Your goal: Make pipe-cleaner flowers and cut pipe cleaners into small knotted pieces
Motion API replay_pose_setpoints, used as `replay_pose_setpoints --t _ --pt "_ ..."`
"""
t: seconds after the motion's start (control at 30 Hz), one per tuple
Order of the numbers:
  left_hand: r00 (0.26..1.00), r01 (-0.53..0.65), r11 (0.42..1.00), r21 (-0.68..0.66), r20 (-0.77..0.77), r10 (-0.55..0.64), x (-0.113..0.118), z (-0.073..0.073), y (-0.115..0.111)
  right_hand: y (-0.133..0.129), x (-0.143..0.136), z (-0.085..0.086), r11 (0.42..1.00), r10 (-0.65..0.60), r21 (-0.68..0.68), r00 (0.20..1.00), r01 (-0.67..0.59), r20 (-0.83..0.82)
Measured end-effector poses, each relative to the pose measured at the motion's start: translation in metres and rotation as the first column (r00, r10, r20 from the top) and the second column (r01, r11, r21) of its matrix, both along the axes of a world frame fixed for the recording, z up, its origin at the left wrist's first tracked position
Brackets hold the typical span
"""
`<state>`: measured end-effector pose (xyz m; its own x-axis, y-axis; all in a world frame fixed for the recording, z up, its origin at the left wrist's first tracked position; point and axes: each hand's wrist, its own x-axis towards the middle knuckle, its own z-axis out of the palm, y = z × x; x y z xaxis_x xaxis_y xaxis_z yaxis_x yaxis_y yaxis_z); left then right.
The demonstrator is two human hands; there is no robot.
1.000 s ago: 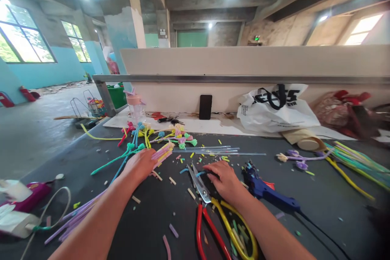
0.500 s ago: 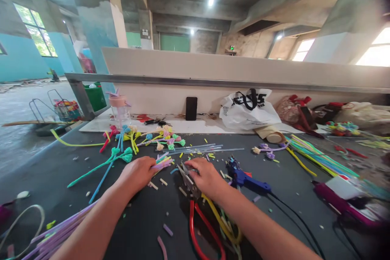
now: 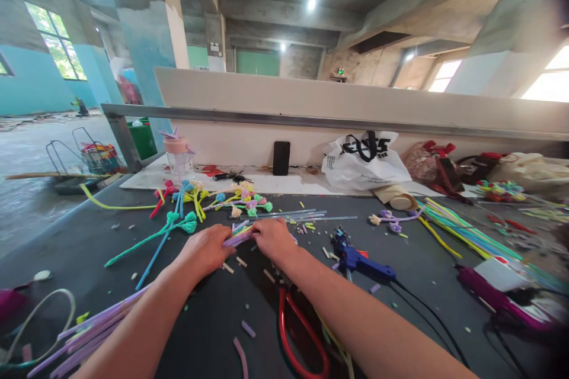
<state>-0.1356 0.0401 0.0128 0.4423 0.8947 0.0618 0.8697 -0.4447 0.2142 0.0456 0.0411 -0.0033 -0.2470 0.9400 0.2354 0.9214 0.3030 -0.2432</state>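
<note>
My left hand (image 3: 208,249) is closed around a short bundle of pastel pipe cleaners (image 3: 240,237), mostly purple with some yellow. At the bundle's other end, the bent fingers of my right hand (image 3: 274,239) are closed on it. Beneath my right wrist and forearm lie red-handled pliers (image 3: 281,320), their jaws mostly hidden. Small cut pieces (image 3: 226,267) are scattered around both hands. Long purple pipe cleaners (image 3: 100,327) lie under my left forearm.
Pipe-cleaner flowers (image 3: 189,222) lie at the back left. A blue glue gun (image 3: 367,265) with a black cord is to the right, near clear glue sticks (image 3: 311,215). Behind stand a phone (image 3: 281,158), a white bag (image 3: 362,163) and a lidded cup (image 3: 178,160).
My right hand has moved left from beside the pliers' jaws onto the end of the bundle. The pliers stay on the table. My left hand keeps its hold.
</note>
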Motion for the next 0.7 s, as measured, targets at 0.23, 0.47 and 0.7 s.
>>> replay_pose_setpoints --t 0.23,0.47,0.7 --pt "1.0 0.002 1.0 -0.011 -0.001 -0.002 -0.002 -0.001 0.001 0.0 0.006 -0.002 0.999 -0.034 0.02 0.994 0.036 -0.101" --pt "0.997 -0.072 0.997 -0.004 0.031 0.072 -0.01 -0.008 0.011 0.006 0.036 -0.006 0.991 -0.101 0.061 0.972 0.116 -0.212" --pt "0.988 -0.152 0.988 -0.035 0.022 0.153 -0.014 -0.008 0.013 -0.002 0.033 -0.013 0.992 0.002 0.127 0.977 0.026 -0.215"
